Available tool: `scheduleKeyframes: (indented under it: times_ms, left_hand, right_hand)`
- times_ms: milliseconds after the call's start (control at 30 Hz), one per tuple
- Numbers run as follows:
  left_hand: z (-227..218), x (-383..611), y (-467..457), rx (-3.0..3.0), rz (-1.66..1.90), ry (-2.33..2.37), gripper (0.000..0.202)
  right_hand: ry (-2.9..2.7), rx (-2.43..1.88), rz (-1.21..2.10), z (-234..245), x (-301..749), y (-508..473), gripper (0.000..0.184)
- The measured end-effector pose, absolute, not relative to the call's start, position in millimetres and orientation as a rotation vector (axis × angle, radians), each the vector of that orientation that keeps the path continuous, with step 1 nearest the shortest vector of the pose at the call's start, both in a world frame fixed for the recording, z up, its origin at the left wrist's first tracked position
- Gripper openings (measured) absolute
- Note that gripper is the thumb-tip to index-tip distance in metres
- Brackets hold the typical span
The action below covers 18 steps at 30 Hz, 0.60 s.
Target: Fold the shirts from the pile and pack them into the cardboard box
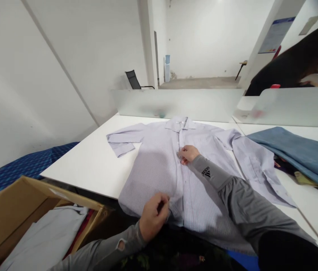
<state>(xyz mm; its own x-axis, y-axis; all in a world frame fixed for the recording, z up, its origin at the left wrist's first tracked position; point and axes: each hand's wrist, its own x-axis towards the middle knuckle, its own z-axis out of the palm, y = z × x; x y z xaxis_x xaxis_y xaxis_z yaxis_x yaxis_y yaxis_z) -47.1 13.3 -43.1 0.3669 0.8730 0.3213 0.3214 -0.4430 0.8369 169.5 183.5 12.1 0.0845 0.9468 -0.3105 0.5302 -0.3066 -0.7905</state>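
A pale lilac striped shirt (pixel 159 169) lies spread front-up on the white table (pixel 91 162), collar at the far side and both sleeves out to the sides. My left hand (pixel 155 215) is closed, pinching the shirt's near hem beside the button placket. My right hand (pixel 187 153) reaches across to the chest, fingers curled and pinching the placket at mid-chest. Both arms wear grey sleeves.
An open cardboard box (pixel 12 210) with folded clothes stands at the near left below the table edge. Blue denim and other garments (pixel 302 154) are piled on the right. Frosted dividers (pixel 176 103) line the far table edge. A person in dark clothes (pixel 294 64) is behind them at right.
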Motion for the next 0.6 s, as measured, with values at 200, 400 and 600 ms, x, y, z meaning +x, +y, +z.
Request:
scheduleKeyframes:
  times_ms: [200, 400, 600]
  left_hand:
    - [-36.7, -54.6, 9.1, 1.775, 1.177, 1.039, 0.016]
    - [-42.7, -55.0, 5.1, 2.014, 1.17, 0.83, 0.011]
    - [-53.4, -50.3, 9.2, 2.079, 1.171, 0.716, 0.012]
  right_hand:
    - [-1.361, -1.608, 1.744, 10.1, 169.8, 145.3, 0.071]
    - [-1.317, -1.3, 1.325, -13.9, 153.9, 163.6, 0.077]
    - [-1.469, -1.482, 0.859, -23.3, 155.7, 242.7, 0.052]
